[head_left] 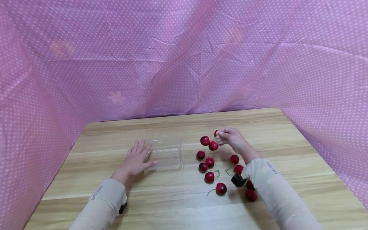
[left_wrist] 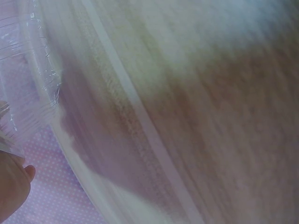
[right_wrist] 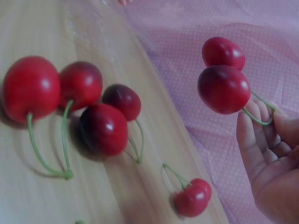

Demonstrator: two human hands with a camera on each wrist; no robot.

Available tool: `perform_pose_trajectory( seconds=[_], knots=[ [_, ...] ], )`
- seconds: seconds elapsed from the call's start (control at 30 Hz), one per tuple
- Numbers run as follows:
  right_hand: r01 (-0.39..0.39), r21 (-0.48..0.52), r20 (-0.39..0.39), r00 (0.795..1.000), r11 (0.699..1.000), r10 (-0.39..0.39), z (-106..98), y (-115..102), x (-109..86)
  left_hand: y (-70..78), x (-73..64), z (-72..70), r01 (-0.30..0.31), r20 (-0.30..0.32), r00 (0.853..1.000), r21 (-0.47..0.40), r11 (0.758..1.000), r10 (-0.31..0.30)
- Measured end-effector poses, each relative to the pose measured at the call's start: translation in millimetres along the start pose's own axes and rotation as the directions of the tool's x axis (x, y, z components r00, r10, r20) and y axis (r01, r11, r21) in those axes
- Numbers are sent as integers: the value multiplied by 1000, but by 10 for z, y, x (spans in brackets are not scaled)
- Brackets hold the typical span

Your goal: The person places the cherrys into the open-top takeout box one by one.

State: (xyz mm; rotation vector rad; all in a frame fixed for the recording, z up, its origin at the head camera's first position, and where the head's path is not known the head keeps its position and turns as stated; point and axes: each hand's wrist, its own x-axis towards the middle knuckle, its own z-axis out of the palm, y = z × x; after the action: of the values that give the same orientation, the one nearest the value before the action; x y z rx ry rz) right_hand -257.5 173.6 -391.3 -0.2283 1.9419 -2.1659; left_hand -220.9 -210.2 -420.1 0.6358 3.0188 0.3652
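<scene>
A clear plastic container lies on the table, left of the cherries. My left hand is at its left side, fingers straight and spread; in the left wrist view, part of that hand shows beside the clear plastic. My right hand pinches the green stem of a joined pair of red cherries between thumb and fingers. In the right wrist view the pair sticks out past the fingertips. Below it, more cherries with green stems lie on the table.
Several cherries are scattered over the table right of the container, some near or under my right forearm. A single-looking cherry lies closest to the front. Pink dotted cloth hangs behind and at both sides.
</scene>
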Motion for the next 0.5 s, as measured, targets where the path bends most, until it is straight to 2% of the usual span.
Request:
perform_pose_trajectory(
  seconds=[0.2, 0.5],
  knots=[
    [-11, -18, 13, 1000, 1000, 11, 116, 19, 26, 47, -22, -7, 4, -2, 1000, -3, 1000, -4],
    [-21, 37, 50, 999, 999, 19, 273, 75, 1, 99, -58, 11, 17, -3, 1000, -4, 1000, -17]
  ],
)
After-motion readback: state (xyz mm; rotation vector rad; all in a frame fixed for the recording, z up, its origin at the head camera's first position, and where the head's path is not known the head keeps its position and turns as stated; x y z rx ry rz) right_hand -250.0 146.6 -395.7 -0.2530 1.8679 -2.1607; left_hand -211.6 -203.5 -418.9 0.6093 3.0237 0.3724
